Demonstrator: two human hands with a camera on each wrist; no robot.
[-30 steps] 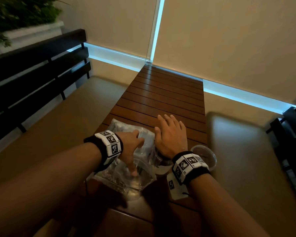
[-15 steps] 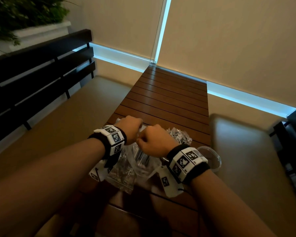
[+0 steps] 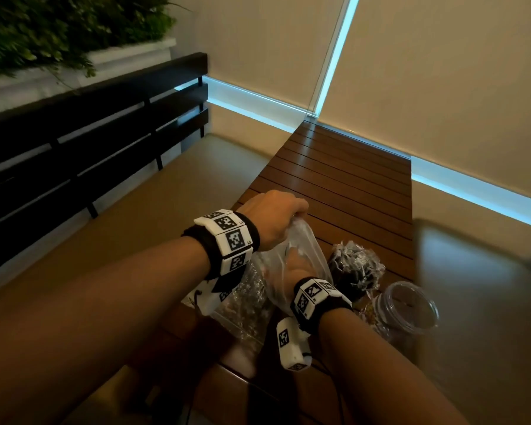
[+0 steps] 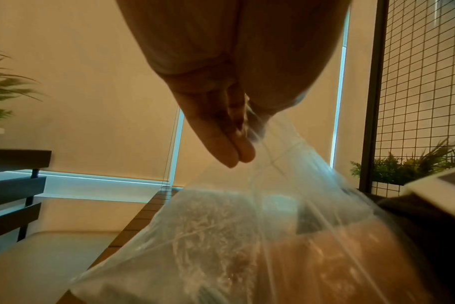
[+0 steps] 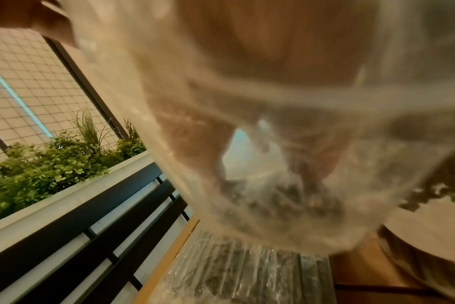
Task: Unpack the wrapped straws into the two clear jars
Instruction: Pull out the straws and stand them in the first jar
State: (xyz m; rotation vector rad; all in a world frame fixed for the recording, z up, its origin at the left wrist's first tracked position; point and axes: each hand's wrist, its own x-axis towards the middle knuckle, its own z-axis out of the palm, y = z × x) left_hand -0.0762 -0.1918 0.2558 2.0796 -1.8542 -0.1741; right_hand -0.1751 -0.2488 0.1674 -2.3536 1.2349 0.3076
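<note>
A clear plastic bag (image 3: 304,243) stands on the slatted wooden table (image 3: 344,185). My left hand (image 3: 288,214) pinches its top edge and holds it up; the left wrist view shows the fingertips (image 4: 237,142) closed on the film of the bag (image 4: 273,226). My right hand (image 3: 293,266) is down inside the bag, blurred behind the plastic (image 5: 273,133). To the right a clear jar (image 3: 357,268) holds a bunch of wrapped straws, and a second clear jar (image 3: 408,308) stands beside it. A flat pack of wrapped straws (image 3: 246,297) lies under my left wrist and shows as the pack (image 5: 247,273).
Tan cushioned seats (image 3: 172,210) flank the table on both sides. A dark slatted backrest (image 3: 89,142) and a white planter with green plants (image 3: 59,35) run along the left. Beige blinds (image 3: 442,72) close off the far end. A wire grid panel (image 4: 424,82) stands to the right.
Half a second ago both hands were at the bag's mouth. Now the left hand has lifted the rim and the right hand has gone down inside the bag.
</note>
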